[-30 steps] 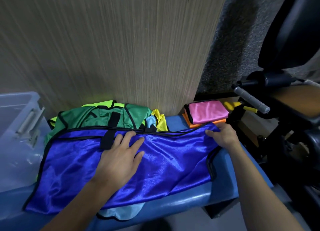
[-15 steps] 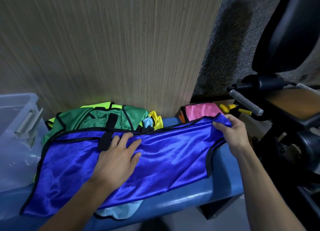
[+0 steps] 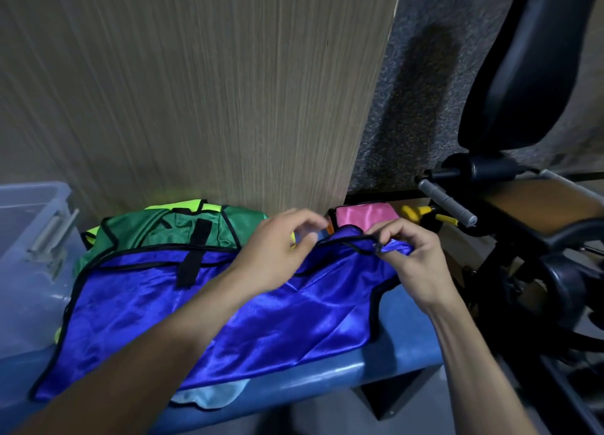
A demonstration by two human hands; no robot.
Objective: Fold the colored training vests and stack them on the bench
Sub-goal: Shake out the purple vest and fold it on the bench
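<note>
A shiny blue vest (image 3: 228,320) with black trim lies spread across the blue bench (image 3: 392,366). My right hand (image 3: 411,258) pinches its right end and holds that end lifted off the bench. My left hand (image 3: 277,245) hovers just above the vest's far edge, blurred, with its fingers curved and nothing between them. Behind the blue vest lies a heap with a green vest (image 3: 157,228) on top and neon yellow showing beneath. A folded pink vest (image 3: 362,214) sits on an orange one (image 3: 330,228) at the far right. A light blue vest (image 3: 209,397) peeks out under the front edge.
A clear plastic bin (image 3: 29,255) stands at the left end of the bench. A wood-grain panel (image 3: 196,91) rises right behind the vests. Black gym equipment with a metal bar (image 3: 447,202) and yellow handles (image 3: 415,210) crowds the right side.
My left hand has lifted off the middle of the blue vest and moved right toward its far edge. My right hand has raised the vest's right end and drawn it leftward.
</note>
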